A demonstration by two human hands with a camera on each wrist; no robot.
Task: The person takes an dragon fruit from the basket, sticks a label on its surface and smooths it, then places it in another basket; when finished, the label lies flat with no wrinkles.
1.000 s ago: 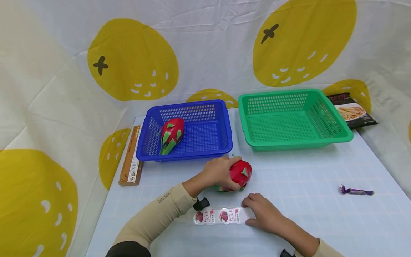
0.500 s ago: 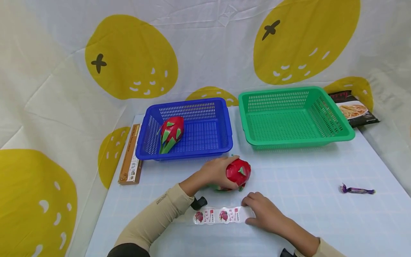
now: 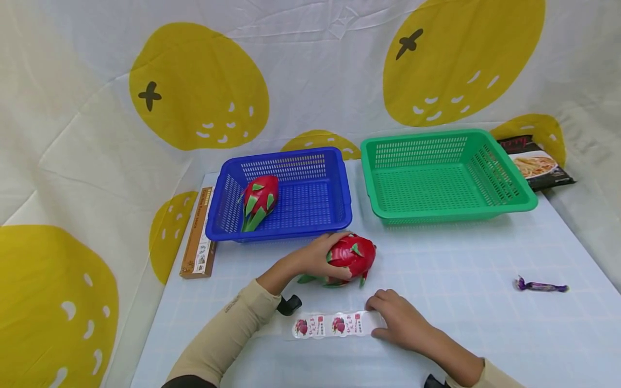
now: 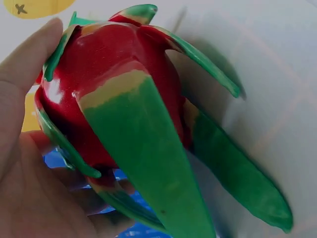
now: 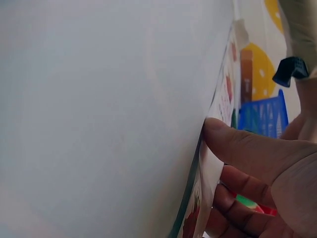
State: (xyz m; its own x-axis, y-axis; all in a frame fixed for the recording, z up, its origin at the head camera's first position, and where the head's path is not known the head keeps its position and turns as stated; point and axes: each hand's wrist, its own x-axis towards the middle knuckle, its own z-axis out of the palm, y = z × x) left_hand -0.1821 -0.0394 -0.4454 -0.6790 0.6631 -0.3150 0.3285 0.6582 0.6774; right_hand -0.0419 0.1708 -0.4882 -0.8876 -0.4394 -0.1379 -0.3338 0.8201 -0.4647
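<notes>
A red dragon fruit (image 3: 353, 254) with green scales lies on the table in front of the blue basket. My left hand (image 3: 320, 257) grips it from the left; in the left wrist view the thumb and fingers curve round the red body, and long green scales (image 4: 143, 148) stick out towards the camera. Nearer the front edge lies a strip of stickers (image 3: 327, 325) printed with dragon fruit. Its right end is pinched by my right hand (image 3: 400, 320). The right wrist view shows the thumb (image 5: 237, 146) on the strip's edge, with the fingers behind.
Another dragon fruit (image 3: 262, 199) lies in the blue basket (image 3: 278, 235). To its right stands a green basket (image 3: 451, 213), beside a black food packet (image 3: 538, 161). A brown box (image 3: 199, 237) lies at the left, and a purple-wrapped sweet (image 3: 540, 286) at the right.
My left hand has drawn left, and the dragon fruit has shifted and turned slightly with it, so more of its red body shows. The right hand and sticker strip have stayed in place.
</notes>
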